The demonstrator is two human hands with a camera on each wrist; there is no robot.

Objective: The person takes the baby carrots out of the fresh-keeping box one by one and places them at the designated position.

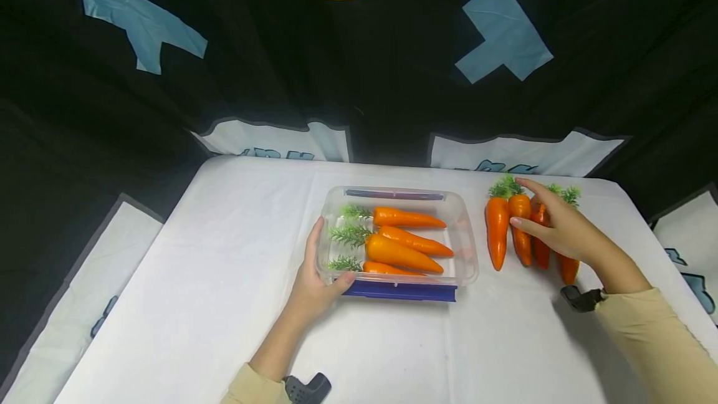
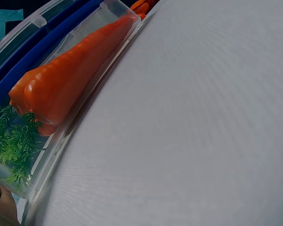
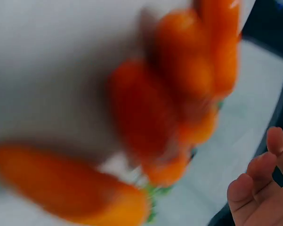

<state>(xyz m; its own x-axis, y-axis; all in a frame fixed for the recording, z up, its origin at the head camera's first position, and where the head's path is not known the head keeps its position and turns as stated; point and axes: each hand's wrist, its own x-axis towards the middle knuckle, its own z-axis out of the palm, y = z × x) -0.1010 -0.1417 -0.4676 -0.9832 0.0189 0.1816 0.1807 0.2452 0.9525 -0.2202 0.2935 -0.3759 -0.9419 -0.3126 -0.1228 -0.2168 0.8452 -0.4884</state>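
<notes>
My left hand [image 1: 311,288] holds the near left corner of a clear plastic container [image 1: 467,248] with blue clips. Its thumb lies at the front rim and its fingers run along the left side. Inside lie several orange carrots [image 1: 404,253] with green tops to the left. At the table's right, my right hand [image 1: 563,223] hovers over a row of several loose carrots [image 1: 497,229], thumb and fingers spread apart. Part of that row is hidden under the hand. In the right wrist view these carrots [image 3: 141,108] are blurred, with spread fingertips [image 3: 240,190] beside them.
A white-covered table [image 1: 224,254] lies under everything, its far edge just behind the container and loose carrots. Behind it hangs a black cloth [image 1: 370,73] with blue and white patterns. A blue clip [image 1: 401,292] sticks out from the container's front.
</notes>
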